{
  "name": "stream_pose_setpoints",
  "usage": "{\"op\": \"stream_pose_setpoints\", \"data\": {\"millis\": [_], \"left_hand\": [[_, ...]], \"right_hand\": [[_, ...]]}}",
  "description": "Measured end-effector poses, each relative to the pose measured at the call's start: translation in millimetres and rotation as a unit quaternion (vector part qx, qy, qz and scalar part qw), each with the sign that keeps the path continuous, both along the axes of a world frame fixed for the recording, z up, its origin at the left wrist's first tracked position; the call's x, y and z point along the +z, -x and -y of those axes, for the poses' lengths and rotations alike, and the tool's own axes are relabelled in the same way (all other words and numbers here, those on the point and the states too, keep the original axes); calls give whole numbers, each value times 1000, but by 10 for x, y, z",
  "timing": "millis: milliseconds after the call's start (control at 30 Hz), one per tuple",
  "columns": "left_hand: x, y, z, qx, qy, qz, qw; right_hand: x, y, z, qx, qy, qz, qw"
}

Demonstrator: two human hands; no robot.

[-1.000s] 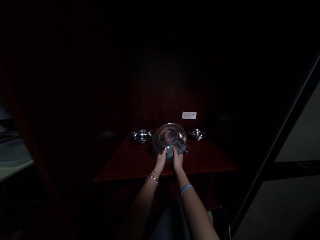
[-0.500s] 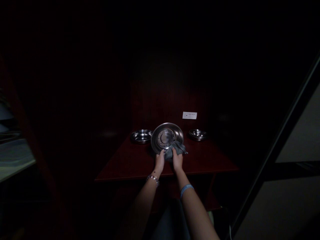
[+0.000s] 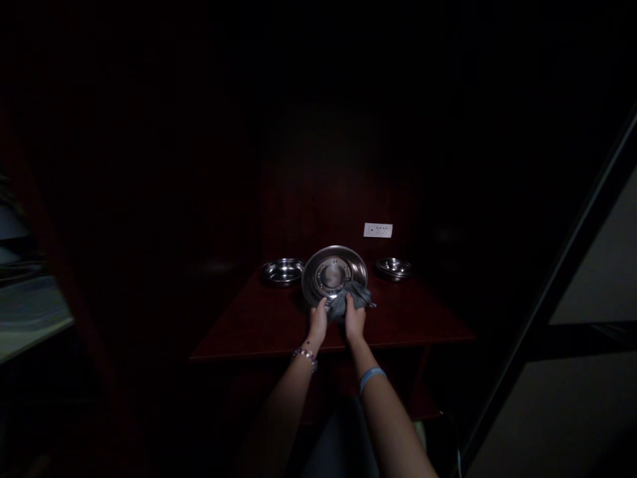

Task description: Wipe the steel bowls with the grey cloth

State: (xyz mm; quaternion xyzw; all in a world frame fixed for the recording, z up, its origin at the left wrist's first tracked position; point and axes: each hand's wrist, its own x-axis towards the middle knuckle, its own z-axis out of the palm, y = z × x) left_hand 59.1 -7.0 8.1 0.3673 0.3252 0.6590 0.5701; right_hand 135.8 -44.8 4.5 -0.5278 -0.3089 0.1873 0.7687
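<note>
A round steel plate [image 3: 332, 273] with a raised rim is tilted up above the table, its inside facing me. My left hand [image 3: 318, 318] grips its lower edge, the thumb over the rim. In my right hand [image 3: 354, 318] is a grey cloth [image 3: 357, 295], pressed against the lower right of the plate; the fingers behind it are hidden. Left of the plate, a shiny steel dish [image 3: 283, 271] lies on the table. On the right side lie smaller steel dishes [image 3: 394, 267], seemingly stacked.
The dark red table [image 3: 239, 328] has its front edge just under my hands. A white socket panel [image 3: 378, 230] is on the back wall. At far left is a pale shelf [image 3: 34, 328] with things on it. Much of the surroundings is too dark to make out.
The plate, cloth and both hands have shifted very slightly to the right in the view. Both grips look the same.
</note>
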Motion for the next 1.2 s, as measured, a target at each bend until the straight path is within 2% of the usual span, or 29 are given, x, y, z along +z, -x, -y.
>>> {"op": "stream_pose_setpoints", "data": {"millis": [167,367,700,1200], "left_hand": [[-22,-7,-12,3,10,-6,1000],[-47,-20,-31,-4,-25,-16,1000],[8,-6,26,-27,-27,-11,999],[-64,-5,-8,-47,-24,-20,998]], "right_hand": [[-13,-14,-14,-4,5,2,1000],[-12,-20,-7,-7,9,-11,1000],[-52,-55,-55,0,5,-8,1000],[-40,-54,-48,4,-7,-7,1000]]}}
